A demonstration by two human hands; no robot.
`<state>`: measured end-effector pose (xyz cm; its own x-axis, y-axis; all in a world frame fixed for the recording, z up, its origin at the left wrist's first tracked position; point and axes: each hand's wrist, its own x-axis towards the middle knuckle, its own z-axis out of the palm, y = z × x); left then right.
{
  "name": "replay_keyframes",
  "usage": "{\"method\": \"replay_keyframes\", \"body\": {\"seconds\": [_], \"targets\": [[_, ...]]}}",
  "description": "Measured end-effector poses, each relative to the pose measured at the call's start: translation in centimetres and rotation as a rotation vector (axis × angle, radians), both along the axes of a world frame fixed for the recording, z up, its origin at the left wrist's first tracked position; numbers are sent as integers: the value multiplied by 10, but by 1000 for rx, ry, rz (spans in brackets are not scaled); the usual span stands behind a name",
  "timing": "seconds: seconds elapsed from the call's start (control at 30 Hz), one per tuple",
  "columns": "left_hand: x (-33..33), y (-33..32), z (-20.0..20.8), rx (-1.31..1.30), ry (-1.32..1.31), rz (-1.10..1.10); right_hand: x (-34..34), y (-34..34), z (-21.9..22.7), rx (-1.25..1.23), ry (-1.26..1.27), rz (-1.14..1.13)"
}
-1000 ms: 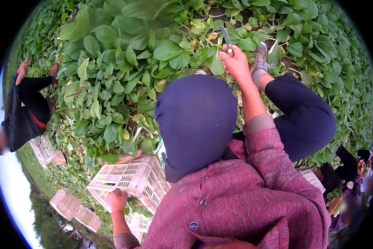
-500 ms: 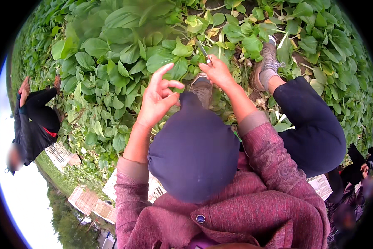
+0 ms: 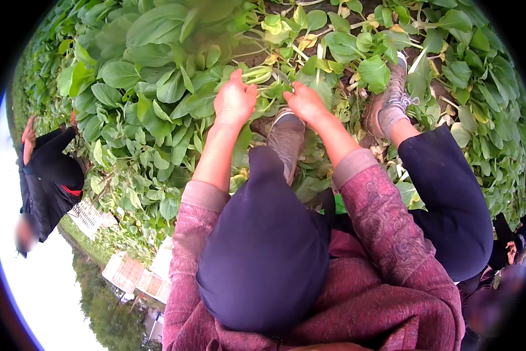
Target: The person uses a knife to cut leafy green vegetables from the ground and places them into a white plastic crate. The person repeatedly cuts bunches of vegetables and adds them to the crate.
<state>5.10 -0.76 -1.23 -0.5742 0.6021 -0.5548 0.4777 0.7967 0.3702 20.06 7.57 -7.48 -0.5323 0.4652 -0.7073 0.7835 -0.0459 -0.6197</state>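
My left hand (image 3: 235, 100) is closed around a leafy green plant (image 3: 257, 75), whose pale green stalks stick out toward the right. Its fingertips are mostly hidden behind the hand and the leaves. In my right hand (image 3: 307, 102) is a small knife (image 3: 280, 77), its blade pointing up and left, close to the stalks. Whether the blade touches them I cannot tell. Just below, between the two hands, is my shoe (image 3: 285, 137), planted among the leaves.
Dense leafy greens (image 3: 140, 76) fill the ground ahead and to both sides, with yellowed leaves (image 3: 308, 41) among them. My other shoe (image 3: 394, 88) stands at the right. Another person (image 3: 52, 164) bends over at the far left. Pale crates (image 3: 122, 271) stand at lower left.
My left hand has moved from open above the leaves, up and forward, onto the plant. The knife in my right hand has turned further left, toward the stalks.
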Motion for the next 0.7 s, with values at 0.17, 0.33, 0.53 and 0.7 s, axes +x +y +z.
{"method": "replay_keyframes", "body": {"seconds": [0.17,0.33,0.53,0.7], "targets": [[3,-33,-35,129,221,41,-4,-1,-16,-44,24,7],[2,-34,-43,186,123,256,-9,9,-22,-125,-8,65],[5,-38,-47,225,84,328,-5,3,-31,-171,42,-22],[8,-44,-55,297,77,359,-19,-2,-37,25,51,32]]}}
